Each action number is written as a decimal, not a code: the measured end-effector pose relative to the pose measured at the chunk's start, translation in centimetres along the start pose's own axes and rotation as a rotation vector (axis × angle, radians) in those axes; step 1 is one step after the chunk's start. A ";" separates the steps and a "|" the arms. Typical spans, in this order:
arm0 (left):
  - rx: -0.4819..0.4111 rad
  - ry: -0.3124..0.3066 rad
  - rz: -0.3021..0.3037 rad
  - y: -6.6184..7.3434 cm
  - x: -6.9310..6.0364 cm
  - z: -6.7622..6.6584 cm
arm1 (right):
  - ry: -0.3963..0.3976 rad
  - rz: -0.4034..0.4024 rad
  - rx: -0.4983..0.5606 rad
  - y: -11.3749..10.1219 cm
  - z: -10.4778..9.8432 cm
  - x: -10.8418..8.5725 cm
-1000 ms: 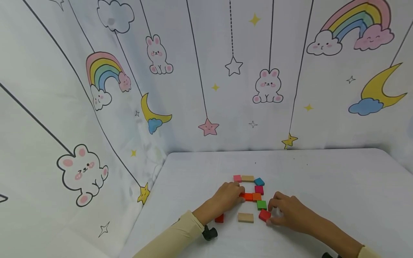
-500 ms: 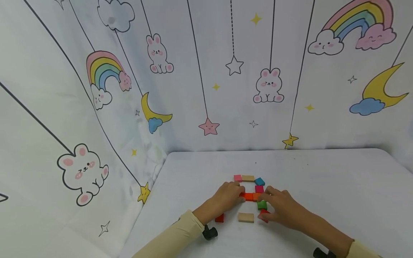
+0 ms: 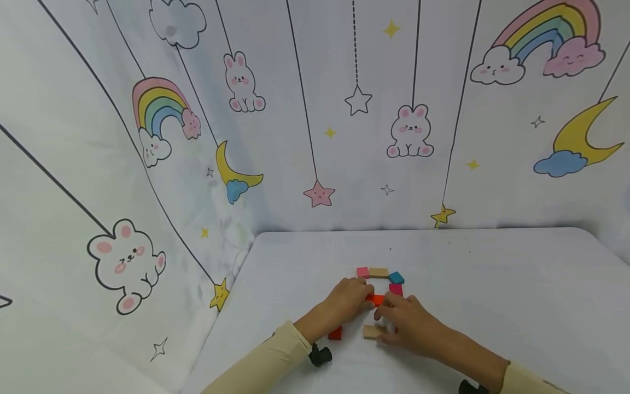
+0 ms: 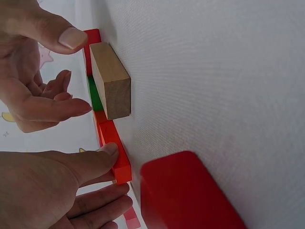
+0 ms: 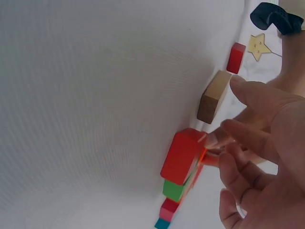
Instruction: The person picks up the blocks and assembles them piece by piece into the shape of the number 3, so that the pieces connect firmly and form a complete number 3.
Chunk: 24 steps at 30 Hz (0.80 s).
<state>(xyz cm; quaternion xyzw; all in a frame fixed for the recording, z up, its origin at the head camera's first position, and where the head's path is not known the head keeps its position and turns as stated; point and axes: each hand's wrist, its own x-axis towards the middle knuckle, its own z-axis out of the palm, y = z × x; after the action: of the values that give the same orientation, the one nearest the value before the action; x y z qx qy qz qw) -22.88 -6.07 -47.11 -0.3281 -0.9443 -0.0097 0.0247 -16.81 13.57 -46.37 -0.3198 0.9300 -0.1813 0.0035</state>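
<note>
My left hand (image 3: 346, 300) pinches the left end of an orange-red block (image 4: 123, 164), thumb on one side and fingers on the other. My right hand (image 3: 415, 324) hovers over a plain wooden block (image 3: 371, 332), thumb and forefinger spread apart. Its thumb (image 4: 71, 39) is close to the far end of that block in the left wrist view; whether it touches cannot be told. A red block (image 5: 183, 155) and a green block (image 5: 172, 190) stand by the right hand, which hides them from the head view.
Behind the hands lie a pink block (image 3: 362, 272), a second wooden block (image 3: 378, 272), a blue block (image 3: 396, 277) and a crimson block (image 3: 396, 289). Another red block (image 3: 335, 333) sits near my left wrist. All rest on a white-covered table (image 3: 517, 295).
My right hand has left the red block at the right and moved leftward to the wooden block. That red block was straightened under the green one. My left hand has stayed put.
</note>
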 end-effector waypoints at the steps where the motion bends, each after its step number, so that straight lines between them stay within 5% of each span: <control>1: 0.001 0.000 0.000 0.0 0.0 0.0 | -0.001 0.000 -0.004 -0.1 0.0 0.0; 24: -0.009 0.005 0.007 -0.1 0.1 0.3 | 0.020 -0.007 -0.114 0.3 0.5 -0.4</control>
<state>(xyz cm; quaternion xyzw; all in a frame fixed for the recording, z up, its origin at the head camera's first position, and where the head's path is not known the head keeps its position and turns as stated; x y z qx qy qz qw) -23.06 -6.11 -47.44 -0.3317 -0.9429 -0.0146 0.0258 -16.58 13.83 -46.98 -0.3210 0.9376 -0.1311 -0.0247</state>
